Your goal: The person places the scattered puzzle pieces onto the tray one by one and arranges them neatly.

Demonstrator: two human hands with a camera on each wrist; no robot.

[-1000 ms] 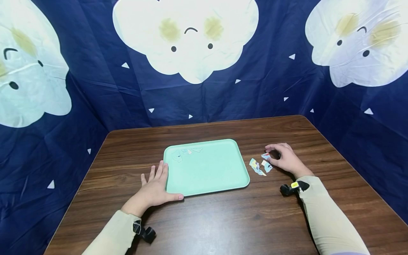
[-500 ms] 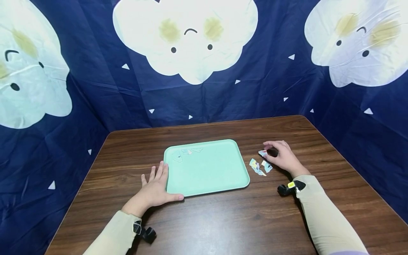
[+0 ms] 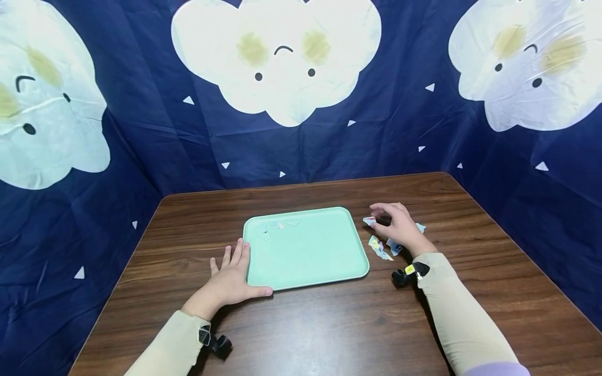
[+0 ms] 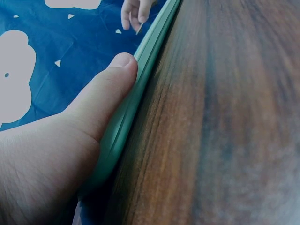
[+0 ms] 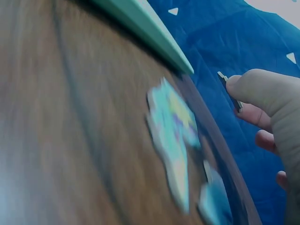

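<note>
A mint-green tray [image 3: 305, 256] lies on the table. My left hand [image 3: 227, 283] rests at its near left corner, fingers spread along the left edge, thumb [image 4: 105, 91] on the front rim. My right hand [image 3: 398, 225], just right of the tray, pinches a small puzzle piece [image 3: 369, 221] with red and light blue on it. The right wrist view shows this puzzle piece [image 5: 228, 91] edge-on between thumb and finger, raised off the table. Below that hand lie a long yellow and blue puzzle piece [image 3: 379, 248] and a partly covered blue puzzle piece [image 3: 394, 247].
Several pale puzzle pieces [image 3: 276, 225] lie along the tray's far left corner. Another light blue piece [image 3: 420, 227] peeks out behind the right wrist. The brown wooden table [image 3: 310, 324] ends at a dark blue cloth [image 3: 263, 151] with white clouds.
My right hand has lifted the red and blue puzzle piece and moved left toward the tray. A light blue piece has come into sight behind it. My left hand stays put.
</note>
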